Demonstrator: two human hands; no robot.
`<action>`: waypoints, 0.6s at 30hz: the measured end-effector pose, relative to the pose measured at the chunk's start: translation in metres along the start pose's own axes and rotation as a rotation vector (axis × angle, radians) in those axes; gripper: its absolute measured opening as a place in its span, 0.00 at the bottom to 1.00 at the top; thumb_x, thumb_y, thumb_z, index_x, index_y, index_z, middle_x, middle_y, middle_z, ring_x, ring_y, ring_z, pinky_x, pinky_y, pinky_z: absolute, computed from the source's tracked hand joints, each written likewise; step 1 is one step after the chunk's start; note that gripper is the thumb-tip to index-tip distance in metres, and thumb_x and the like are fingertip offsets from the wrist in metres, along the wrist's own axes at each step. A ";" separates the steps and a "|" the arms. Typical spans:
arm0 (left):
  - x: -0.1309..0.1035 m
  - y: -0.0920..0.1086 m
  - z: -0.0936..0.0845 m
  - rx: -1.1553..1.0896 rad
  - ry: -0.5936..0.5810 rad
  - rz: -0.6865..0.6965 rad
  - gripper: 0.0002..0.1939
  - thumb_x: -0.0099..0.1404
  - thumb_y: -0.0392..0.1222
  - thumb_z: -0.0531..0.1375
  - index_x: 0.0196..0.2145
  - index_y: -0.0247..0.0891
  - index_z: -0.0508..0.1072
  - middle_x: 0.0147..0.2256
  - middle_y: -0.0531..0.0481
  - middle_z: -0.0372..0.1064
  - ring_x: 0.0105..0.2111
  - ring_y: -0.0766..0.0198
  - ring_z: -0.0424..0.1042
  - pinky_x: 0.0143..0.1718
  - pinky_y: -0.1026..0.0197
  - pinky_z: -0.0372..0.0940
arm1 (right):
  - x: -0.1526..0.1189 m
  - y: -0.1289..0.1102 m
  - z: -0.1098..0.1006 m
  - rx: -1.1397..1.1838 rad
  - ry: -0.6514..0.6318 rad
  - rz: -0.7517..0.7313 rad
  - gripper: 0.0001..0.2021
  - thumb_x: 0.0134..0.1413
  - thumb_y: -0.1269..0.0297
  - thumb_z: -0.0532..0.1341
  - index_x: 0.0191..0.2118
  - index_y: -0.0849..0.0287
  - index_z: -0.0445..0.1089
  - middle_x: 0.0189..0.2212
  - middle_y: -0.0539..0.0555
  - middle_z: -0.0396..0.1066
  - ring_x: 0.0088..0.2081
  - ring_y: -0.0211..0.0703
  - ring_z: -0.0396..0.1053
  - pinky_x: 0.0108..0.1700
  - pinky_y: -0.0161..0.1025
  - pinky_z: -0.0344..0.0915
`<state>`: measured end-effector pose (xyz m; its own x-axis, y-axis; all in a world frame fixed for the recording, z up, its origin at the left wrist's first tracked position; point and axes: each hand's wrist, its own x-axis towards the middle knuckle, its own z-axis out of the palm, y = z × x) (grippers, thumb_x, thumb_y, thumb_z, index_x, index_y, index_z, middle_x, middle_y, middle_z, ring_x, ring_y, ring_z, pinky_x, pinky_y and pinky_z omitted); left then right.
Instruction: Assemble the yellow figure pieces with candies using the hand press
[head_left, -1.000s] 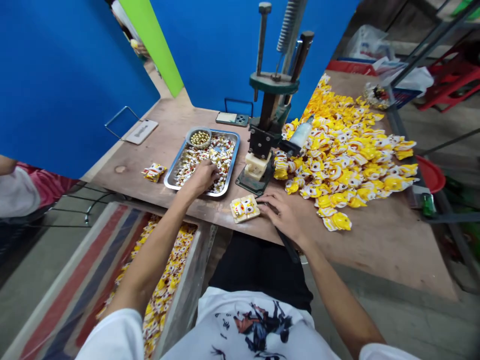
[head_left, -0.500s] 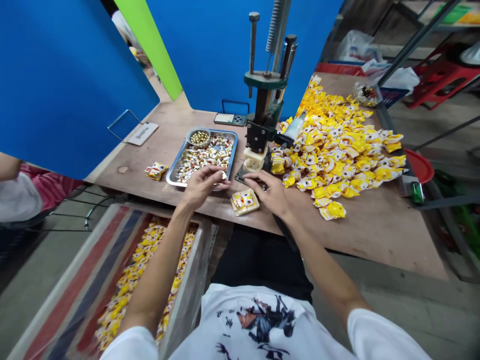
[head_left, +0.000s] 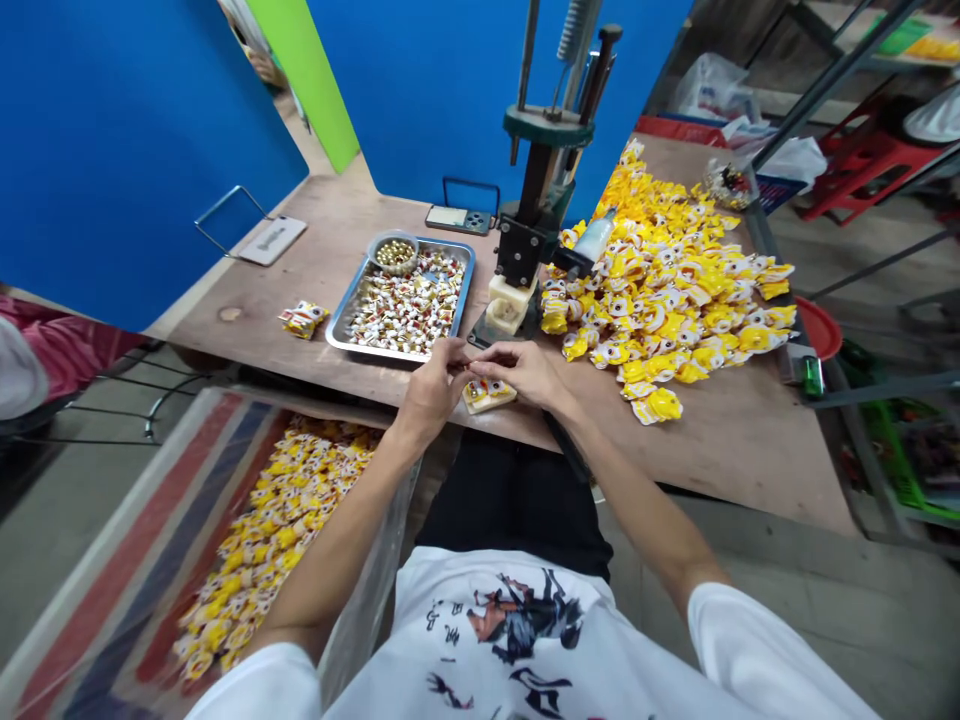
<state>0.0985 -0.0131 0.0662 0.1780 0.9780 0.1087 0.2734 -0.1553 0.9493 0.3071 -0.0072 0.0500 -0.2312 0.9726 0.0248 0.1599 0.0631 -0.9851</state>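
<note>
My left hand (head_left: pixel 436 388) and my right hand (head_left: pixel 526 372) meet at the fingertips, both closed in a pinch. They are just over a pale block (head_left: pixel 487 404) at the table's front edge. A yellow and white figure piece (head_left: pixel 491 386) lies on that block, partly covered by my fingers. The small white piece seen in my left fingertips a moment ago is now hidden between the fingers. What my right fingers grip, if anything, does not show. Behind my hands stands a hand press (head_left: pixel 525 240) with a cream-coloured head (head_left: pixel 508 305).
A metal tray (head_left: pixel 334 322) of small white, red and gold pieces holds a bowl of gold beads (head_left: pixel 395 253). Yellow figures are heaped (head_left: pixel 675 290) at right; others fill a lined box (head_left: pixel 289 520) below left. Two phones (head_left: pixel 274 241) (head_left: pixel 459 219) lie near blue panels (head_left: pixel 480 90).
My left hand has moved right and nearer to me, from the tray's edge to the block. My right fingers have come together with it over the block. The view has shifted slightly.
</note>
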 end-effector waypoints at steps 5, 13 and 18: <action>0.001 -0.014 -0.006 -0.035 0.005 -0.062 0.22 0.61 0.49 0.78 0.48 0.43 0.77 0.37 0.51 0.78 0.35 0.61 0.77 0.40 0.63 0.72 | 0.013 0.017 -0.008 -0.265 -0.003 -0.100 0.20 0.60 0.42 0.74 0.40 0.56 0.89 0.35 0.54 0.80 0.36 0.41 0.72 0.40 0.38 0.65; 0.001 -0.030 -0.007 -0.393 -0.153 -0.411 0.19 0.59 0.55 0.76 0.31 0.36 0.81 0.26 0.49 0.75 0.23 0.67 0.68 0.26 0.65 0.63 | 0.016 0.035 -0.012 -0.335 -0.033 -0.077 0.23 0.62 0.37 0.72 0.41 0.54 0.90 0.35 0.54 0.76 0.36 0.42 0.71 0.39 0.38 0.64; 0.018 -0.029 -0.007 -0.485 -0.205 -0.627 0.11 0.54 0.43 0.75 0.28 0.33 0.81 0.25 0.47 0.75 0.23 0.70 0.69 0.25 0.68 0.64 | 0.017 0.038 -0.008 -0.322 -0.025 -0.074 0.19 0.63 0.42 0.73 0.40 0.54 0.89 0.36 0.54 0.75 0.38 0.42 0.72 0.40 0.38 0.65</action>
<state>0.0875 0.0104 0.0429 0.3099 0.8109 -0.4964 -0.0511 0.5356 0.8430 0.3165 0.0140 0.0141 -0.2766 0.9571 0.0859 0.4361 0.2047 -0.8763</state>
